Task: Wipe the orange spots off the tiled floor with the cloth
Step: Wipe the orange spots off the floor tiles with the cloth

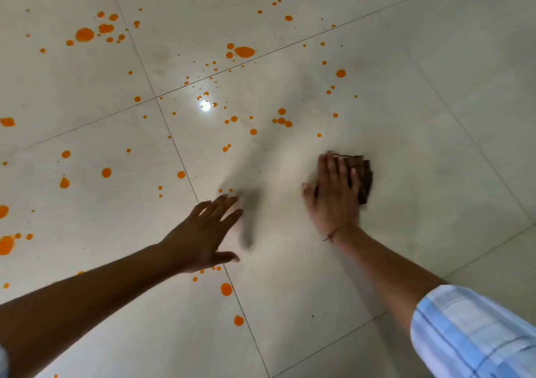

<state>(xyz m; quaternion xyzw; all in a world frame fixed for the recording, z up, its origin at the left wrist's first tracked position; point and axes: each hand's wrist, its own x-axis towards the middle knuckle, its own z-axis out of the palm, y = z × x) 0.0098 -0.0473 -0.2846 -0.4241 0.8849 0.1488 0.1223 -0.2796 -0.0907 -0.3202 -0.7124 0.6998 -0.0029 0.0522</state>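
Cloth (366, 183) pressed under flat right hand (333, 198), 3 o'clock; left hand (197, 238) spread, empty; orange spots (84, 34) 9–12 o'clock.

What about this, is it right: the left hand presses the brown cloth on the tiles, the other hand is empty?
No. The head view shows the right hand pressing the brown cloth on the tiles; the other, left hand is empty.

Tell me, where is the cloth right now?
In the head view, the dark cloth lies on the tiled floor right of centre, pressed under the right hand; the left hand is apart, to its left.
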